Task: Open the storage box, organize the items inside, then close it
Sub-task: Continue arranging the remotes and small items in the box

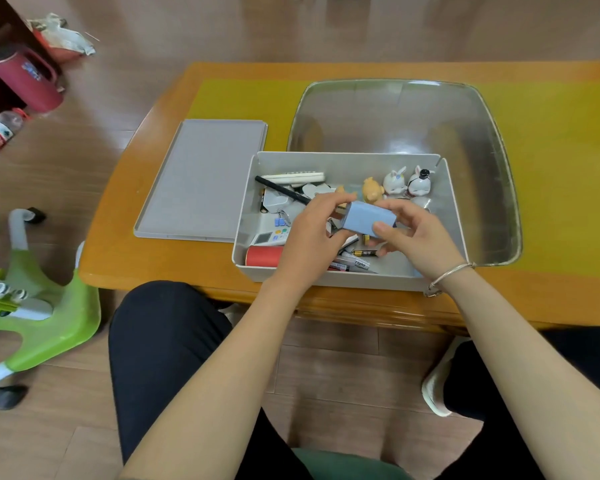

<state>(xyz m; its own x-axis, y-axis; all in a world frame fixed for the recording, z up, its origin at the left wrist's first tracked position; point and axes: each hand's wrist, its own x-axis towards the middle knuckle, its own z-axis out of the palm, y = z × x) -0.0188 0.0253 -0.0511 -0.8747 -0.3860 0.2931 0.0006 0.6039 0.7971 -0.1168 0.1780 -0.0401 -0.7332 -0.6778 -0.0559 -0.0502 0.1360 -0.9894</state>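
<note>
Together two hands (361,233) hold one blue box (369,221).

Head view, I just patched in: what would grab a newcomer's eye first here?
First, the two hands meeting over the open storage box: the left hand and right hand both hold a small blue box above the clutter. Next, the box's grey lid lying flat on the table to its left. Then the toy figurines lined up at the far right inside the box.
</note>
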